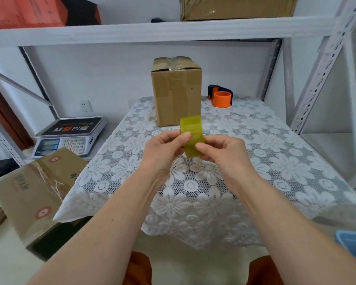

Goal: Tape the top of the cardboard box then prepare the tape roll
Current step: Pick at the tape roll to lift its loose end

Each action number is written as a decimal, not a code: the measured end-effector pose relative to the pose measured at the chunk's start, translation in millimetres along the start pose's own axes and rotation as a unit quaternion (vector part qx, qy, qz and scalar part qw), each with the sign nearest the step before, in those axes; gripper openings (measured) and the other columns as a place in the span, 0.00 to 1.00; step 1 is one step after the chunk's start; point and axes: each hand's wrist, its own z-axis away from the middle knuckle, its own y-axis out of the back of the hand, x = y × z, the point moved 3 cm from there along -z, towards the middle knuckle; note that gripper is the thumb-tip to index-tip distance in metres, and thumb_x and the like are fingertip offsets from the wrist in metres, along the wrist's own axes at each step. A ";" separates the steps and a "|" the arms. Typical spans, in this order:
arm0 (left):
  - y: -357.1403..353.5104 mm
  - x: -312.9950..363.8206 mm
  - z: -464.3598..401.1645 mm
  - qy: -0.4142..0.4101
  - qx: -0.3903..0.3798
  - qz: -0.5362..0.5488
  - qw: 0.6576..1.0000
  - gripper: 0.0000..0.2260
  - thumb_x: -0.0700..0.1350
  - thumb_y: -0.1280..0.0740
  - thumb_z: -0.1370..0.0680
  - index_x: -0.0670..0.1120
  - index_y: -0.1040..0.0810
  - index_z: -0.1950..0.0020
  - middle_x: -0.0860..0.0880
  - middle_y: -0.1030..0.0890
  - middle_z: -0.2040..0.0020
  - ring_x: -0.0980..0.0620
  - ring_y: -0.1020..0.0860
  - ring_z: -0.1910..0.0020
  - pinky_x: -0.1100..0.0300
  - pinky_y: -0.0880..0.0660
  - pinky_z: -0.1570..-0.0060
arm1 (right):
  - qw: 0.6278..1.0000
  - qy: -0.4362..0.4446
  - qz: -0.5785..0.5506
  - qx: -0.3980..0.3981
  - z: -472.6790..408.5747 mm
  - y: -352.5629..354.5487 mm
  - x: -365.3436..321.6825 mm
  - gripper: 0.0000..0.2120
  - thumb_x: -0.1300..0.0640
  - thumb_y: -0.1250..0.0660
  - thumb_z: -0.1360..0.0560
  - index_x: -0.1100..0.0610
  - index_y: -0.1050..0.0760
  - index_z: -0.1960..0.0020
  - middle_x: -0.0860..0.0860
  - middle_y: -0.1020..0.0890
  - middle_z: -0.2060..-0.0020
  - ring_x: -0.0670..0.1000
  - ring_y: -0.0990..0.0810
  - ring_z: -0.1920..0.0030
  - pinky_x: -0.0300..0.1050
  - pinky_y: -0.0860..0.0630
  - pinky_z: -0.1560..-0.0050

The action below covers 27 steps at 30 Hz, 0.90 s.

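A yellow-green tape roll (191,128) is held up over the middle of the table, edge toward me. My left hand (164,149) grips its left side, thumb on the outer face. My right hand (222,151) pinches its lower right part, thumb tip on the tape surface. Behind the roll stands the brown cardboard box (176,91), upright at the far side of the table, with shiny clear tape across its closed top flaps and down its front.
An orange and dark-blue tape dispenser (220,97) lies right of the box. A lace cloth covers the table (275,161). A digital scale (70,136) and a tilted printed carton (35,190) sit at the left. White metal shelving (152,31) surrounds the table.
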 end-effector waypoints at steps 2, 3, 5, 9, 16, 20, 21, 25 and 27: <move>-2.3 0.7 -0.2 0.000 -0.013 0.003 1.000 0.11 0.42 0.26 0.33 0.40 0.18 0.52 0.41 0.16 0.54 0.48 0.20 0.55 0.54 0.25 0.47 | 0.999 -0.012 -0.011 0.028 -1.8 1.5 1.0 0.03 0.62 0.27 0.30 0.54 0.19 0.61 0.51 0.15 0.64 0.47 0.17 0.61 0.38 0.20 0.57; -2.7 1.0 -0.5 -0.003 -0.021 0.003 1.000 0.15 0.43 0.25 0.34 0.39 0.18 0.50 0.40 0.16 0.53 0.47 0.20 0.54 0.55 0.25 0.47 | 0.999 -0.017 -0.014 0.042 -2.4 2.5 1.3 0.02 0.59 0.27 0.31 0.55 0.19 0.61 0.51 0.15 0.63 0.48 0.17 0.60 0.41 0.20 0.55; -2.5 3.3 0.3 -0.010 -0.032 0.003 0.999 0.19 0.44 0.25 0.37 0.37 0.19 0.49 0.39 0.17 0.51 0.46 0.19 0.53 0.55 0.23 0.46 | 0.998 -0.028 -0.019 0.055 -3.1 2.9 1.9 0.05 0.55 0.27 0.31 0.56 0.19 0.63 0.52 0.15 0.63 0.50 0.17 0.58 0.45 0.20 0.52; -1.5 4.5 5.3 -0.037 -0.065 -0.060 0.995 0.11 0.37 0.25 0.33 0.39 0.18 0.52 0.44 0.15 0.56 0.50 0.17 0.56 0.61 0.22 0.53 | 0.996 -0.059 -0.039 0.059 -3.4 -0.5 5.2 0.15 0.48 0.29 0.29 0.61 0.24 0.61 0.56 0.17 0.59 0.50 0.19 0.58 0.49 0.21 0.51; -7.1 2.1 13.2 -0.080 -0.092 -0.173 0.977 0.15 0.26 0.26 0.35 0.43 0.19 0.55 0.42 0.16 0.57 0.49 0.17 0.57 0.58 0.20 0.51 | 0.996 -0.042 -0.018 0.077 -3.5 -3.8 4.0 0.17 0.45 0.27 0.32 0.59 0.26 0.62 0.56 0.24 0.65 0.51 0.26 0.63 0.47 0.27 0.57; -6.6 2.9 11.3 -0.062 -0.082 -0.154 0.983 0.11 0.30 0.25 0.34 0.42 0.17 0.55 0.44 0.15 0.58 0.50 0.17 0.57 0.61 0.21 0.53 | 0.997 -0.019 -0.020 0.065 -3.0 -2.3 3.0 0.09 0.54 0.28 0.29 0.60 0.23 0.60 0.52 0.20 0.65 0.45 0.22 0.66 0.39 0.24 0.62; -5.6 3.7 9.9 -0.044 -0.077 -0.119 0.989 0.10 0.32 0.26 0.33 0.41 0.17 0.54 0.44 0.15 0.58 0.51 0.17 0.58 0.63 0.21 0.56 | 0.998 -0.012 -0.022 0.058 -2.8 -2.2 2.6 0.06 0.56 0.28 0.29 0.59 0.22 0.58 0.51 0.19 0.65 0.45 0.20 0.65 0.38 0.22 0.62; -0.8 4.7 5.3 0.047 -0.009 0.084 0.995 0.05 0.35 0.28 0.30 0.42 0.18 0.56 0.47 0.16 0.62 0.54 0.19 0.65 0.66 0.23 0.65 | 0.999 0.007 -0.030 0.025 -1.8 -3.3 1.5 0.03 0.61 0.28 0.30 0.55 0.19 0.59 0.49 0.16 0.64 0.43 0.18 0.64 0.33 0.23 0.62; 2.0 5.5 3.7 0.060 0.010 0.113 0.992 0.04 0.37 0.28 0.30 0.42 0.19 0.56 0.48 0.16 0.64 0.55 0.19 0.66 0.67 0.23 0.66 | 0.999 0.010 -0.031 0.008 -2.1 -4.3 1.3 0.04 0.63 0.28 0.30 0.55 0.18 0.57 0.50 0.15 0.63 0.43 0.17 0.63 0.31 0.24 0.62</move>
